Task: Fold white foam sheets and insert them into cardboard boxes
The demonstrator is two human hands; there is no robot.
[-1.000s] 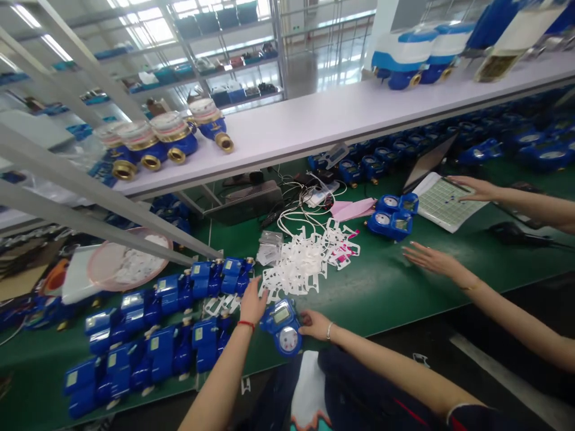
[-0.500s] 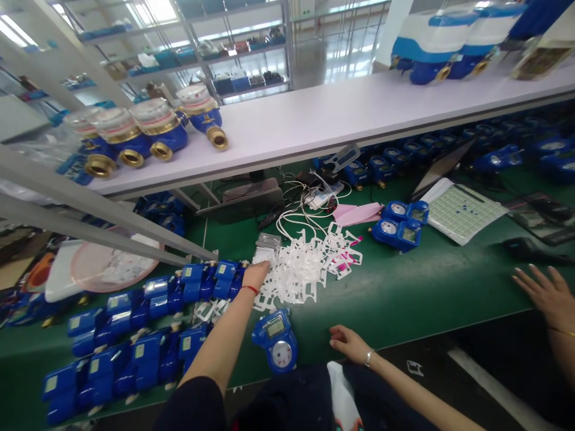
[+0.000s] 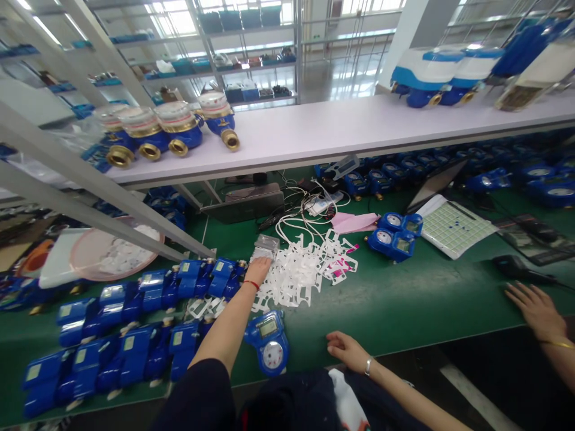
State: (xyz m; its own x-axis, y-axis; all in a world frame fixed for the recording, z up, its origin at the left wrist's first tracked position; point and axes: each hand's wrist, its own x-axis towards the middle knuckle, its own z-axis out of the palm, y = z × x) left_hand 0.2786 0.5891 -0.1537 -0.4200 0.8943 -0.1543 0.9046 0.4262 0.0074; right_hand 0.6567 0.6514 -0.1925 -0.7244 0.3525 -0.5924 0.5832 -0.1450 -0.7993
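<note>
My left hand (image 3: 258,269) reaches forward over the green bench to a small silvery packet (image 3: 266,246) beside a heap of white cut-out labels (image 3: 305,269); its fingers are bent on the packet's near edge. A blue water meter (image 3: 268,341) with a small screen and a dial lies near the front edge, between my arms. Right of the meter my right hand (image 3: 348,350) rests on the mat, fingers loosely curled, holding nothing.
Rows of blue meters (image 3: 126,323) fill the left of the bench. A pair of meters (image 3: 395,234), a pink sheet (image 3: 354,222), a white grid pad (image 3: 453,227) and cables (image 3: 309,206) lie further back. Another person's hand (image 3: 536,308) rests at right. A white shelf (image 3: 341,129) carries brass-fitted meters (image 3: 171,131).
My left hand has left the meter and reached forward to the silvery packet. My right hand has drawn back to the right of the meter. The other person's hands have pulled away to the right.
</note>
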